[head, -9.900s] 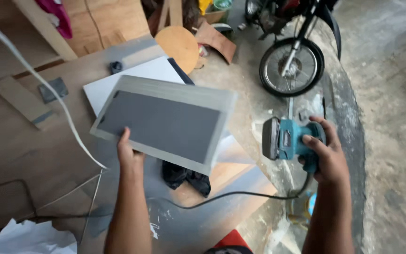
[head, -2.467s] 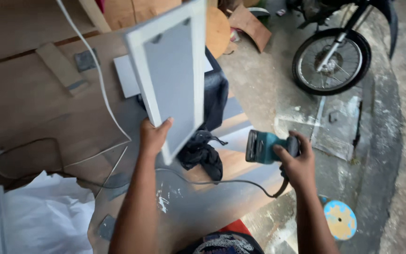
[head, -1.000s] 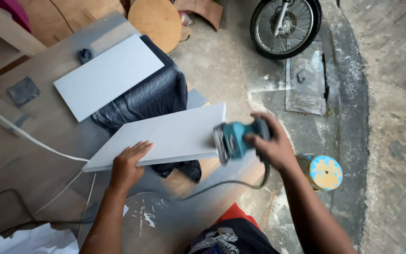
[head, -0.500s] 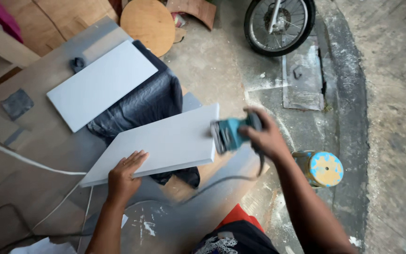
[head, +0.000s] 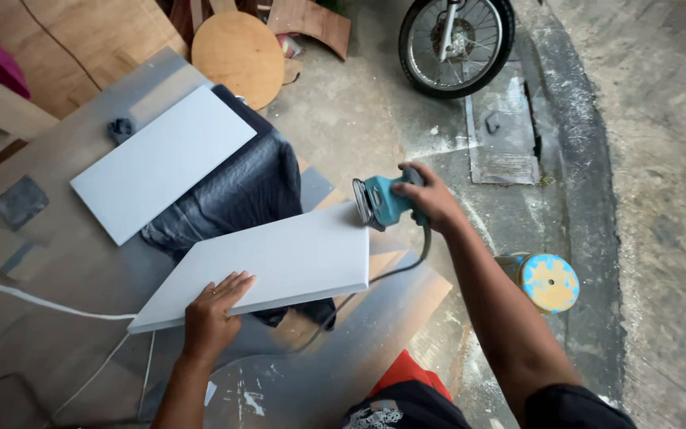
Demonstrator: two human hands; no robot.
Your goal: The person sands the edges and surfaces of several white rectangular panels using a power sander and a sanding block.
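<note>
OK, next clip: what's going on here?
A person is working a white panel with a teal power sander. The left hand lies flat on the panel's near edge, holding it down on a dark cushion. The right hand grips the sander at the panel's far right edge; its cord trails below. A second white panel lies behind on the cushion, and a motorcycle wheel stands beyond.

Teal sander (head: 381, 200), pale grey-white panel (head: 271, 262), another white panel (head: 160, 163) on a shiny black bag (head: 240, 195), and a blue-and-yellow can (head: 548, 282).
</note>
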